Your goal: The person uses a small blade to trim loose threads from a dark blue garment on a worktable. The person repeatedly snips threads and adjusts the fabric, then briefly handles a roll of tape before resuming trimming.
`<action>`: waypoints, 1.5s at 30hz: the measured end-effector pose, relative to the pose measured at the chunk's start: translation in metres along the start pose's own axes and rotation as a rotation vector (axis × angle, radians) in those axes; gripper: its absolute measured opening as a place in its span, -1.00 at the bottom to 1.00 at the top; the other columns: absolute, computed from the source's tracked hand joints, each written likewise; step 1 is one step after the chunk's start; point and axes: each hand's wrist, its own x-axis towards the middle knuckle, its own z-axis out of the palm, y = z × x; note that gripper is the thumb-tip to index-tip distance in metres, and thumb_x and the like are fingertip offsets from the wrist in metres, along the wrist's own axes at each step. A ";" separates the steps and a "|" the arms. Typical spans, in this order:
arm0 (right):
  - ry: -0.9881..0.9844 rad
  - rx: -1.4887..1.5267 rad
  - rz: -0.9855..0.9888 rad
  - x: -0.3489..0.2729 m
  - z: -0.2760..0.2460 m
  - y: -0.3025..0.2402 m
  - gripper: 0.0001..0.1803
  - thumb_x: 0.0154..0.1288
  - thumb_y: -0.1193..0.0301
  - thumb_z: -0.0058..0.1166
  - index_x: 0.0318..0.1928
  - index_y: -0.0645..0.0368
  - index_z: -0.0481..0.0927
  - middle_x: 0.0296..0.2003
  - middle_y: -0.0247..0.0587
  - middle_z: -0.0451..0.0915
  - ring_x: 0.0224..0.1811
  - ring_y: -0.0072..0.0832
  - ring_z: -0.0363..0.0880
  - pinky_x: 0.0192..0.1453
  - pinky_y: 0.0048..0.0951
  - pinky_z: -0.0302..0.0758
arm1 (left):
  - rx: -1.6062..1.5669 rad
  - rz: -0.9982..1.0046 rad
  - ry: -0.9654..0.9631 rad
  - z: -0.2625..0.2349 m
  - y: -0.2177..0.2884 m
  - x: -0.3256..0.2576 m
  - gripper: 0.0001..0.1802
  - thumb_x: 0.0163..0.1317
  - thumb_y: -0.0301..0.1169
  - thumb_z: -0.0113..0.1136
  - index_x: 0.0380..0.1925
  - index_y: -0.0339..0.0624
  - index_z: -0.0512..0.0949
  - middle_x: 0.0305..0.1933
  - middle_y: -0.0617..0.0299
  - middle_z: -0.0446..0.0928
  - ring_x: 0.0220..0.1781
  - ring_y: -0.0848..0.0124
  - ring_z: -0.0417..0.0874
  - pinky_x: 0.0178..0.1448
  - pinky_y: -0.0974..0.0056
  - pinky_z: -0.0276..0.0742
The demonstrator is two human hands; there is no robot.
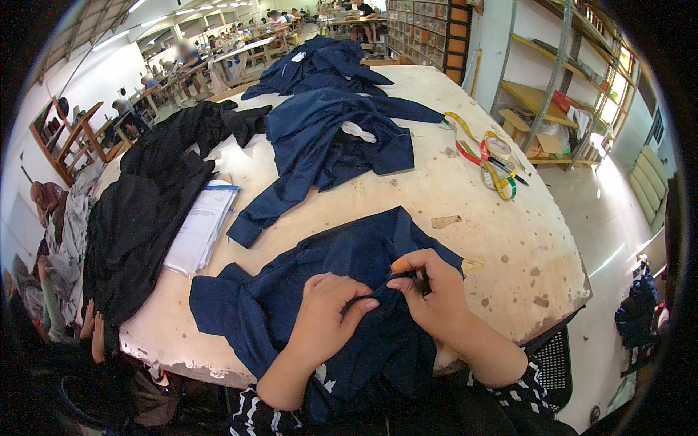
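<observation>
Navy garment (320, 291) spread on near edge of worn table (509, 240), part hanging over toward lap. Left hand (327, 320) pressing down on cloth, fingers curled, pinching a fold between thumb and forefinger. Right hand (432, 294) closed narrow around small orange tool (400, 266), tip held to the fabric just beside left fingertips; kind of tool too small to tell, maybe a thread snipper. Working at one spot near middle of garment, seemingly a seam. Judged early to midway: only this one piece under hands, most of its surface lying untouched. Two more navy garments (327, 138) heaped further up the table, well apart from hands, whether finished or waiting not clear. Black cloth pile (153, 196) along left side, white papers (200, 225) beside it. Tape measure (494, 163), yellow and green, coiled near right edge with a tape roll (498, 147). Shelves (552, 80) at right; other people at benches far back
</observation>
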 end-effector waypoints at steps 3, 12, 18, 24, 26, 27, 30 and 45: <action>0.018 0.095 0.072 0.000 0.003 0.004 -0.71 0.05 0.59 0.20 -0.24 0.19 0.40 -0.46 -0.37 0.47 -0.47 -0.71 0.34 -0.35 -0.68 0.32 | -0.097 0.087 0.052 0.001 0.001 0.000 -0.84 -0.06 -0.39 0.30 -0.48 -0.15 0.53 -0.33 0.20 0.51 -0.15 0.21 0.47 0.06 0.16 0.24; -0.254 0.719 0.407 0.005 0.020 0.027 -0.66 0.08 0.58 0.17 -0.17 0.17 0.33 -0.36 -0.39 0.46 -0.32 -0.71 0.44 -0.23 -0.67 0.38 | -0.311 0.339 0.309 0.025 -0.009 0.005 -0.81 -0.19 -0.48 0.35 -0.58 -0.17 0.49 -0.27 0.19 0.54 -0.18 0.24 0.44 -0.04 0.24 0.30; -0.138 0.352 0.336 0.008 0.001 0.009 -0.73 0.05 0.51 0.17 -0.25 0.23 0.38 -0.38 -0.34 0.42 -0.42 -0.68 0.36 -0.34 -0.66 0.33 | -0.291 0.288 0.523 0.031 -0.007 -0.005 -0.84 -0.22 -0.56 0.32 -0.64 -0.16 0.49 -0.47 0.27 0.47 -0.35 0.34 0.42 -0.21 0.32 0.26; -0.296 0.755 0.449 0.001 -0.027 -0.010 -0.84 0.20 0.38 0.02 -0.32 0.20 0.40 -0.52 -0.39 0.40 -0.53 -0.71 0.36 -0.48 -0.61 0.33 | -0.226 0.270 0.562 0.028 -0.012 -0.004 -0.84 -0.24 -0.58 0.29 -0.67 -0.14 0.49 -0.54 0.31 0.40 -0.41 0.39 0.40 -0.23 0.33 0.20; -0.457 0.561 0.475 -0.005 -0.025 -0.019 -0.83 0.25 0.33 -0.02 -0.34 0.19 0.40 -0.59 -0.43 0.38 -0.53 -0.73 0.40 -0.49 -0.58 0.35 | -0.209 0.262 0.561 0.028 -0.013 -0.004 -0.84 -0.25 -0.59 0.29 -0.67 -0.13 0.50 -0.54 0.31 0.41 -0.42 0.40 0.40 -0.22 0.32 0.18; -0.474 0.466 0.424 -0.007 -0.022 -0.024 -0.75 0.28 0.26 -0.04 -0.40 0.19 0.39 -0.69 -0.32 0.36 -0.60 -0.54 0.45 -0.53 -0.46 0.34 | -0.203 0.255 0.563 0.028 -0.012 -0.004 -0.84 -0.25 -0.59 0.29 -0.67 -0.13 0.50 -0.55 0.31 0.41 -0.43 0.41 0.40 -0.21 0.32 0.17; -0.487 0.157 0.148 -0.008 -0.018 -0.024 -0.72 0.27 0.26 -0.02 -0.44 0.22 0.36 -0.65 -0.10 0.38 -0.61 -0.25 0.44 -0.50 -0.35 0.34 | -0.188 0.239 0.560 0.026 -0.008 -0.003 -0.85 -0.25 -0.59 0.29 -0.66 -0.12 0.51 -0.56 0.33 0.42 -0.44 0.41 0.40 -0.20 0.33 0.15; -0.372 0.067 0.033 -0.006 -0.013 -0.017 -0.68 0.19 0.33 0.08 -0.56 0.26 0.34 -0.72 -0.12 0.28 -0.71 -0.48 0.20 -0.60 -0.47 0.21 | -0.072 0.239 0.525 0.024 -0.007 -0.002 -0.83 -0.26 -0.57 0.31 -0.64 -0.10 0.51 -0.57 0.36 0.40 -0.45 0.41 0.38 -0.16 0.30 0.10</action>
